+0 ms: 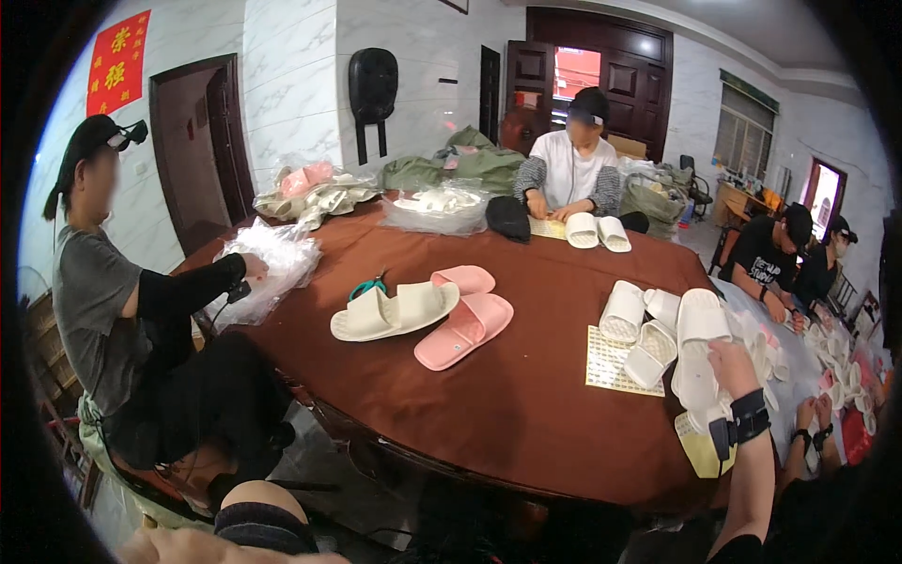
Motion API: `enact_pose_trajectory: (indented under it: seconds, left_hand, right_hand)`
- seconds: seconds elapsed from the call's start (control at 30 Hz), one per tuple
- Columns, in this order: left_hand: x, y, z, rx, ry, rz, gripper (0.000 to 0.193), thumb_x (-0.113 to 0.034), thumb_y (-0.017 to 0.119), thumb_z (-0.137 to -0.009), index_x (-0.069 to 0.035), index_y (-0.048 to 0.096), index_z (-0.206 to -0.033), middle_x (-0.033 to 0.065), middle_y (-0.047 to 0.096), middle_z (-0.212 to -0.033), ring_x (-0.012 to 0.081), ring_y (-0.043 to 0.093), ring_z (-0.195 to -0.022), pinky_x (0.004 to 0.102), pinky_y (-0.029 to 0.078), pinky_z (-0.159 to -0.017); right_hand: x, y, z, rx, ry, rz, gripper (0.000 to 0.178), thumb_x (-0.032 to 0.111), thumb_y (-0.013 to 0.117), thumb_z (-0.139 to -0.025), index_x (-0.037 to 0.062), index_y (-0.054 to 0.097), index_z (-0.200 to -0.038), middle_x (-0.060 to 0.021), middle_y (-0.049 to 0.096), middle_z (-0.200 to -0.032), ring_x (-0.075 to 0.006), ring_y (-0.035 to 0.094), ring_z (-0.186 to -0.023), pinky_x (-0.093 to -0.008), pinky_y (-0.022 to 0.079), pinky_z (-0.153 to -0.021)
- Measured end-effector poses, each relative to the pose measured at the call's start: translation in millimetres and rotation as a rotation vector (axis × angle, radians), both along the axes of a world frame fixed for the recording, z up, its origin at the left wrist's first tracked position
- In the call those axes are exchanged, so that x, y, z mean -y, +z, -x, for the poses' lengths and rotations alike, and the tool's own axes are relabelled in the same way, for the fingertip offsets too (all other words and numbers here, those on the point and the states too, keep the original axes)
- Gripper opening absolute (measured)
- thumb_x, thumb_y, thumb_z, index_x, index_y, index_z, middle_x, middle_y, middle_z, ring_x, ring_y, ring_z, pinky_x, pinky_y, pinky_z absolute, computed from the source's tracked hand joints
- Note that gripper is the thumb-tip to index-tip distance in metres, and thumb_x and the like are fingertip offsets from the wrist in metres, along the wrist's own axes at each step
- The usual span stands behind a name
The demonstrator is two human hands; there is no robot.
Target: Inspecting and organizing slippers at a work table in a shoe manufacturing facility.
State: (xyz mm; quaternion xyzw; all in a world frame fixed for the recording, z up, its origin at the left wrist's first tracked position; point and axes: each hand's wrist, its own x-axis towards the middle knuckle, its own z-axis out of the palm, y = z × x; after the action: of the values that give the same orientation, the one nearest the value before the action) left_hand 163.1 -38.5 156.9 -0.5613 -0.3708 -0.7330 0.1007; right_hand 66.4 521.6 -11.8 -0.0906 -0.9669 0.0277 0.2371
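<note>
My right hand [728, 362] reaches up from the lower right, a black band on its wrist, and grips a white slipper [695, 381] at the table's right edge. More white slippers [648, 352] lie beside it on a pale dotted sheet [606, 371]. A yellow pad [700, 451] sits under my wrist. My left arm [263, 531] shows only at the lower edge with a dark sleeve band, and its fingers are hidden. A cream slipper pair [395, 312] and a pink slipper pair [465, 324] lie mid-table.
The round table has a brown cloth [489, 414]. Green scissors [368, 287] lie by the cream pair. Bags of slippers [437, 209] stand at the back. One person sits left handling a plastic bag [272, 258], one sits opposite, and others sit at the right.
</note>
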Motion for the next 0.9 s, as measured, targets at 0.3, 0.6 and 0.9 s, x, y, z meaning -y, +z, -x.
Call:
enact_pose_trajectory:
  seconds: [0.3, 0.6, 0.9]
  left_hand:
    - [-17.9, -21.4, 16.1, -0.087, 0.087, -0.053, 0.014, -0.02, 0.047, -0.102, -0.015, 0.06, -0.098, -0.0008, 0.055, -0.081, 0.0146, 0.049, -0.074, 0.0298, 0.04, -0.071]
    - [-34.3, -36.6, 27.9, -0.19, 0.04, -0.158, 0.014, -0.019, 0.047, -0.102, -0.015, 0.06, -0.097, -0.0008, 0.056, -0.081, 0.0145, 0.049, -0.074, 0.0297, 0.041, -0.071]
    - [-66.0, -46.1, 39.4, -0.288, -0.068, -0.329, 0.015, -0.019, 0.046, -0.102, -0.014, 0.06, -0.097, -0.0007, 0.056, -0.081, 0.0144, 0.049, -0.074, 0.0296, 0.041, -0.071]
  right_hand:
    - [105.4, 38.0, -17.6, -0.176, 0.283, -0.105, 0.026, 0.008, 0.068, -0.081, 0.0033, 0.067, -0.106, -0.0199, 0.065, -0.109, -0.04, 0.06, -0.103, -0.0451, 0.047, -0.09]
    - [166.4, 65.0, -62.9, -0.061, 0.397, -0.122, 0.03, 0.014, 0.068, -0.084, 0.0047, 0.065, -0.112, -0.019, 0.062, -0.118, -0.0352, 0.059, -0.11, -0.0422, 0.043, -0.096]
    - [188.1, 67.1, -65.3, -0.043, 0.549, -0.151, 0.03, 0.019, 0.069, -0.086, 0.007, 0.064, -0.113, -0.0149, 0.062, -0.119, -0.0319, 0.059, -0.109, -0.0408, 0.044, -0.092]
